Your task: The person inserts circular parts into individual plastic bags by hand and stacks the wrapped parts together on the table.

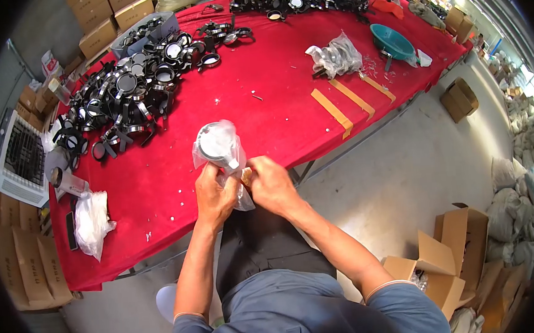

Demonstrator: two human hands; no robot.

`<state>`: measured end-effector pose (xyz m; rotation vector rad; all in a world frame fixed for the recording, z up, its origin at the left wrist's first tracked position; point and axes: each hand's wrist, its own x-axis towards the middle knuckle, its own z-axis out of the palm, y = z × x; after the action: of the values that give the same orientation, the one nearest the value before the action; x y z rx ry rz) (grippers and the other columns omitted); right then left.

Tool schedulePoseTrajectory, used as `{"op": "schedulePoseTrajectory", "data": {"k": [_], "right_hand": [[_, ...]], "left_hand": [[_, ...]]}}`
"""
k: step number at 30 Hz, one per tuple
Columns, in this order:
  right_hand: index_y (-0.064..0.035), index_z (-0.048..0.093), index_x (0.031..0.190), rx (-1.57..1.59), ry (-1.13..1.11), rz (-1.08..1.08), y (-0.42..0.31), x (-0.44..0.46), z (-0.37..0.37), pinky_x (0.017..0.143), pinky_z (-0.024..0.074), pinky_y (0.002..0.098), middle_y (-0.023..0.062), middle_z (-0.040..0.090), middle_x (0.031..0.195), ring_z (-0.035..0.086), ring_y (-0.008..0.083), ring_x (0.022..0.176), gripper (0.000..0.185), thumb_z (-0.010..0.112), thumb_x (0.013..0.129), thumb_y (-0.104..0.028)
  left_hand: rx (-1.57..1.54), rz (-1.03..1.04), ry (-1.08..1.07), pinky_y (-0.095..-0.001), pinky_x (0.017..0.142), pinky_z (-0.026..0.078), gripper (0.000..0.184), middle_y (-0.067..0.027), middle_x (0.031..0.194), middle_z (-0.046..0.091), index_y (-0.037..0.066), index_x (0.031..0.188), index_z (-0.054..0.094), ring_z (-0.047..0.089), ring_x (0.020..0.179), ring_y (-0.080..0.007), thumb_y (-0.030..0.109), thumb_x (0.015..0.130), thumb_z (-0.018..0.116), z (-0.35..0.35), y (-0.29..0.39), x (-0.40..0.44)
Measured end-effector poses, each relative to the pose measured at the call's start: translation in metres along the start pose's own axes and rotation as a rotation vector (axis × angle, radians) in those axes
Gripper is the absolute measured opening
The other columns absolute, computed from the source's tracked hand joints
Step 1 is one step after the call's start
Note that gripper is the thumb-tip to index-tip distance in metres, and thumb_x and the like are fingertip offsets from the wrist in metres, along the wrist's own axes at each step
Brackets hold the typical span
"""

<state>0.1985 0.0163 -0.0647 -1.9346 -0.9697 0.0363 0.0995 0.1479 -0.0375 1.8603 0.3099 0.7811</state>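
Note:
Over the table's near edge, my left hand point(215, 192) is closed on the lower end of a clear plastic bag point(238, 153). Inside the bag is a round item with a white face point(214, 140) and a short handle pointing toward me. My right hand point(271, 185) is close beside it, fingers pinched at the gathered end of the bag. A small brown strip point(246, 178) shows at its fingertips; its exact kind is hard to make out. The bag's loose end hangs below both hands.
A red-covered table point(257, 121) carries a heap of black-rimmed round items point(128, 89) at left, more at the back. Yellow-brown strips point(332, 113) lie at its right edge, near a bagged bundle point(335, 56) and green basin point(392, 41). An open carton point(437, 256) stands right.

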Motion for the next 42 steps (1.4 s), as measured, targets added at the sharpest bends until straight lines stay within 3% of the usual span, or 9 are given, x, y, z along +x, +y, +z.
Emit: {"op": "schedulePoseTrajectory", "data": {"k": [3, 6, 14, 20, 26, 32, 36, 37, 42], "right_hand": [[0.0017, 0.062, 0.129, 0.142, 0.152, 0.087, -0.023, 0.010, -0.029, 0.083, 0.0571, 0.0422, 0.0196, 0.068, 0.114, 0.070, 0.0307, 0.095, 0.043, 0.073, 0.093, -0.019], [0.0031, 0.058, 0.136, 0.080, 0.053, 0.019, -0.033, 0.014, -0.032, 0.088, 0.0566, 0.0458, 0.0229, 0.067, 0.120, 0.069, 0.0399, 0.104, 0.059, 0.079, 0.090, -0.026], [-0.0015, 0.054, 0.120, 0.008, 0.176, 0.111, 0.012, 0.049, -0.033, 0.073, 0.0544, 0.0552, 0.0298, 0.069, 0.092, 0.070, 0.0500, 0.091, 0.029, 0.065, 0.099, -0.018], [0.0016, 0.057, 0.107, -0.433, 0.362, 0.124, 0.120, 0.163, -0.113, 0.081, 0.0512, 0.0601, 0.0323, 0.068, 0.095, 0.067, 0.0512, 0.090, 0.032, 0.060, 0.099, -0.029], [0.0051, 0.069, 0.094, -0.712, 0.502, 0.047, 0.189, 0.261, -0.167, 0.087, 0.0503, 0.0560, 0.0309, 0.066, 0.098, 0.064, 0.0484, 0.096, 0.032, 0.067, 0.090, -0.027], [0.0045, 0.069, 0.110, -0.959, 0.635, 0.071, 0.215, 0.283, -0.162, 0.097, 0.0475, 0.0552, 0.0244, 0.062, 0.117, 0.057, 0.0437, 0.113, 0.041, 0.073, 0.078, -0.022], [0.0059, 0.047, 0.142, -0.908, 0.783, 0.209, 0.217, 0.275, -0.147, 0.117, 0.0351, 0.0571, 0.0323, 0.039, 0.153, 0.040, 0.0484, 0.141, 0.081, 0.081, 0.075, -0.024], [0.0045, 0.035, 0.154, -0.849, 0.766, 0.315, 0.220, 0.277, -0.147, 0.125, 0.0257, 0.0566, 0.0379, 0.022, 0.163, 0.027, 0.0521, 0.151, 0.100, 0.082, 0.075, -0.034], [0.0080, 0.023, 0.160, -0.705, 0.641, 0.734, 0.235, 0.285, -0.158, 0.129, 0.0162, 0.0536, 0.0396, 0.016, 0.165, 0.016, 0.0527, 0.156, 0.115, 0.077, 0.078, -0.053]], "left_hand": [[0.377, 0.167, -0.003, -0.0426, 0.068, 0.055, 0.025, -0.0204, 0.089, 0.067, 0.000, 0.104, 0.063, 0.069, 0.078, -0.0378, 0.009, 0.083, 0.074, -0.006, -0.003, 0.005], [0.458, 0.239, -0.107, -0.0489, 0.063, 0.052, 0.023, -0.0183, 0.084, 0.060, 0.002, 0.098, 0.059, 0.066, 0.076, -0.0422, 0.009, 0.081, 0.074, 0.010, -0.011, 0.005], [0.349, 0.267, -0.294, -0.0434, 0.067, 0.055, 0.035, -0.0147, 0.092, 0.069, 0.005, 0.103, 0.070, 0.071, 0.079, -0.0333, 0.029, 0.082, 0.084, 0.018, -0.007, 0.034], [0.440, 0.204, 0.093, -0.0409, 0.066, 0.054, 0.021, -0.0144, 0.079, 0.070, 0.003, 0.084, 0.070, 0.070, 0.073, -0.0320, 0.020, 0.086, 0.082, -0.018, -0.072, 0.080], [0.405, 0.076, 0.064, -0.0359, 0.063, 0.052, 0.024, -0.0139, 0.072, 0.067, 0.001, 0.079, 0.069, 0.068, 0.066, -0.0253, 0.020, 0.082, 0.084, -0.019, -0.077, 0.090], [0.393, 0.042, 0.060, -0.0386, 0.061, 0.052, 0.024, -0.0143, 0.072, 0.066, 0.002, 0.077, 0.066, 0.068, 0.066, -0.0303, 0.016, 0.080, 0.085, -0.020, -0.074, 0.094], [0.399, 0.039, 0.050, -0.0371, 0.061, 0.051, 0.022, -0.0139, 0.072, 0.066, 0.001, 0.078, 0.066, 0.067, 0.065, -0.0280, 0.014, 0.081, 0.084, -0.021, -0.077, 0.094], [0.401, 0.031, 0.046, -0.0353, 0.061, 0.050, 0.022, -0.0135, 0.072, 0.066, 0.001, 0.078, 0.066, 0.066, 0.065, -0.0255, 0.013, 0.081, 0.083, -0.022, -0.077, 0.094], [0.390, 0.013, 0.043, -0.0360, 0.061, 0.050, 0.021, -0.0134, 0.071, 0.065, 0.001, 0.077, 0.066, 0.065, 0.064, -0.0259, 0.013, 0.081, 0.083, -0.021, -0.075, 0.095]]}}
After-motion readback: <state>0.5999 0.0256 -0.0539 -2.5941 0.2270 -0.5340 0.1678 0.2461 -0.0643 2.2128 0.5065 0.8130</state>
